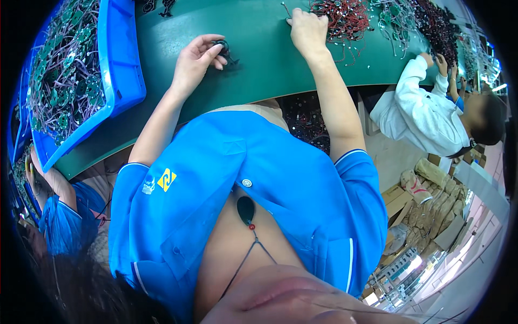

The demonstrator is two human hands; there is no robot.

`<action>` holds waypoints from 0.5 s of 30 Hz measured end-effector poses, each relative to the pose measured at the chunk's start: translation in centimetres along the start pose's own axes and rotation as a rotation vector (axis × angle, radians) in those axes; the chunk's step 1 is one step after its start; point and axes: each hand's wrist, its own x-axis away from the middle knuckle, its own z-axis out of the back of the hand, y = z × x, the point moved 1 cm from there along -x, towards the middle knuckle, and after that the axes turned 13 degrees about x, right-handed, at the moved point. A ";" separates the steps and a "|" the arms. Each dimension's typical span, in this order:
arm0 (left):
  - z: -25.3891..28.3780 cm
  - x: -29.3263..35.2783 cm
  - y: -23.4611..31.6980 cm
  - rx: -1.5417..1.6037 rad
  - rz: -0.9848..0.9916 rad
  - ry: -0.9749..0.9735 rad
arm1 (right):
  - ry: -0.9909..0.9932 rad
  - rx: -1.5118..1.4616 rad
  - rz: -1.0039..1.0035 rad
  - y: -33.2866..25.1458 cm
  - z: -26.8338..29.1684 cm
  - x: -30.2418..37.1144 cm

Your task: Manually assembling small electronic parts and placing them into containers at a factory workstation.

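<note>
Over the green tabletop, my left hand pinches a small bundle of black wired parts between thumb and fingers, and part of it hangs off to the right. Farther off and to the right, my right hand is closed with its back up. From its fingertips a thin wired piece sticks out; most of it is hidden. Just right of that hand lies a pile of red wired parts, with loose strands trailing toward me.
A blue bin full of green circuit boards on pale wires stands at the left. Green and dark wired heaps lie at the far right. Co-workers sit at the right and left. Cartons stand on the floor.
</note>
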 end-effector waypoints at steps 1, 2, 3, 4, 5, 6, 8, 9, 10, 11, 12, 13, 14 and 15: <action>-0.2 0.0 0.1 0.018 0.000 -0.005 | 0.010 -0.037 -0.028 0.0 0.3 0.3; -0.4 0.1 0.1 0.037 -0.002 -0.006 | 0.021 -0.076 -0.052 -0.1 0.5 0.7; -0.6 0.2 0.2 0.056 -0.003 -0.005 | 0.031 -0.115 -0.075 -0.2 0.9 1.1; -0.7 0.3 0.2 0.074 -0.004 -0.003 | 0.040 -0.157 -0.097 -0.5 1.4 1.5; -0.9 0.3 0.2 0.075 -0.006 0.009 | 0.097 -0.299 -0.124 -1.0 2.6 1.8; -1.0 0.3 0.2 0.072 -0.024 0.010 | 0.151 -0.444 -0.148 -1.8 4.2 2.1; -1.1 0.4 0.1 0.064 -0.060 0.014 | 0.123 -0.671 -0.121 -3.6 7.0 2.8; -1.2 0.5 0.1 0.061 -0.078 0.009 | 0.096 -0.881 -0.111 -4.5 8.1 3.3; -1.2 0.5 0.0 0.060 -0.077 0.016 | 0.075 -0.977 -0.123 -5.5 8.7 3.9; -1.2 0.5 -0.1 0.059 -0.088 0.027 | 0.053 -1.072 -0.135 -6.5 9.1 4.4; -1.4 0.5 -0.3 0.059 -0.099 0.035 | 0.050 -1.075 -0.131 -7.4 9.3 4.7; -1.5 0.5 -0.4 0.058 -0.110 0.043 | 0.052 -1.118 -0.154 -8.2 9.5 4.9; -1.6 0.6 -0.5 0.059 -0.121 0.050 | 0.055 -1.161 -0.177 -8.6 9.5 5.1; -1.6 0.7 -0.5 0.058 -0.120 0.054 | 0.052 -1.164 -0.175 -8.8 9.3 5.2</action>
